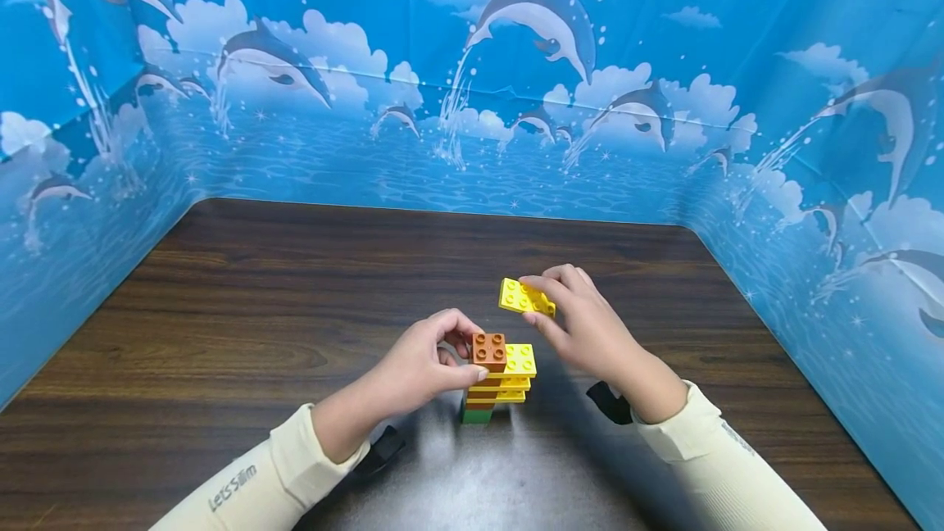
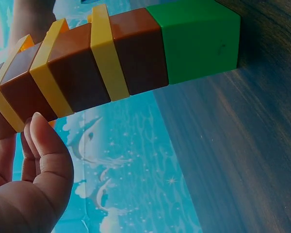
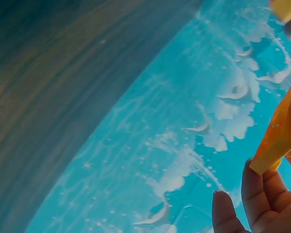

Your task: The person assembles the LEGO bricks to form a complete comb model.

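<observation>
A tower of building bricks stands upright on the table, with a green brick (image 2: 201, 43) at its base. Above that, brown bricks (image 2: 80, 68) alternate with thin yellow plates that jut out to the right. An orange-brown brick (image 1: 489, 352) with several studs tops it. My left hand (image 1: 424, 357) holds the tower near its top, thumb in front and fingers behind. Up and to the right of the tower, my right hand (image 1: 586, 322) pinches a loose yellow plate brick (image 1: 514, 295) between thumb and fingers, studs upward, apart from the tower.
The dark wood-grain table (image 1: 295, 285) extends around the tower. A blue curtain (image 1: 332, 146) printed with dolphins surrounds its back and sides. Dark wrist straps (image 1: 608, 402) sit beneath both forearms.
</observation>
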`<action>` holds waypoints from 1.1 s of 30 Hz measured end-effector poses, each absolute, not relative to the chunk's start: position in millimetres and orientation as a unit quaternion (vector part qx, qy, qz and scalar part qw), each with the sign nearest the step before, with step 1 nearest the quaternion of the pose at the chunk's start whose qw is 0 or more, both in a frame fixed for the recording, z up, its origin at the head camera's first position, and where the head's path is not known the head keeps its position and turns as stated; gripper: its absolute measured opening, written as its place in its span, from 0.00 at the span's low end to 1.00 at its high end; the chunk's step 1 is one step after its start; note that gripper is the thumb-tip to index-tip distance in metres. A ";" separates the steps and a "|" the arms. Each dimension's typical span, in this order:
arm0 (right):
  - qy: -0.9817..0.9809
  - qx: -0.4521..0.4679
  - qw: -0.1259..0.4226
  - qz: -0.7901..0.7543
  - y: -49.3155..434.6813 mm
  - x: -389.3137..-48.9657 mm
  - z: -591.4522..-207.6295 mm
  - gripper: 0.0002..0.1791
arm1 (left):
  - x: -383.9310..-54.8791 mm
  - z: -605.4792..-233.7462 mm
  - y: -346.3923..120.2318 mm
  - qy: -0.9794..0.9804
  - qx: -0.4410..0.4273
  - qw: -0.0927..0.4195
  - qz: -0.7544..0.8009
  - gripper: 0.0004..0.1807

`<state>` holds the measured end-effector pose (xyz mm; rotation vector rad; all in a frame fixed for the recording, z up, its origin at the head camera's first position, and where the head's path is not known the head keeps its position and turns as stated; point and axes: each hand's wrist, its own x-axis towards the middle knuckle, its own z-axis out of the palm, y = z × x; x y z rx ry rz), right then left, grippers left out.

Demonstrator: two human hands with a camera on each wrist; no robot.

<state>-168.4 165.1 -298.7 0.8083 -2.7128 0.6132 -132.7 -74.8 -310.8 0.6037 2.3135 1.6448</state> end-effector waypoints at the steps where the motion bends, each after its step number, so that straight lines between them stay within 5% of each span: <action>1: -0.927 0.282 0.126 0.214 165.3 -166.2 -297.6 0.26 | -132.5 -310.8 -74.8 0.791 0.207 0.119 0.563 0.18; 33: -0.886 0.385 0.135 0.221 152.5 -130.7 -286.9 0.23 | -133.2 -310.5 -74.5 0.792 0.209 0.124 0.561 0.18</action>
